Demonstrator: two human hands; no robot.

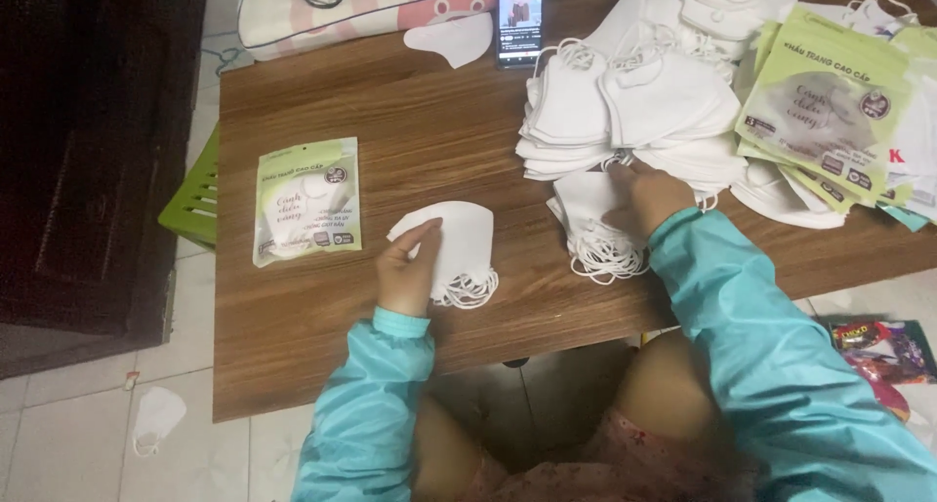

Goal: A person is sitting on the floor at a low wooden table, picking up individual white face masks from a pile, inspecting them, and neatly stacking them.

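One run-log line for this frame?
left hand: on small mask stack | right hand: on second mask stack | green pouch: flat, left

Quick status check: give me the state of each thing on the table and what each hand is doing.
Left hand: pressing on small mask stack, lying flat.
Right hand: resting on second mask stack, ear loops spilling out.
Green pouch: lying flat, apart from both hands.
Big mask pile: loosely heaped.
Pouch pile: fanned, overlapping.
Phone: screen lit.
Mask on floor: dropped, alone.
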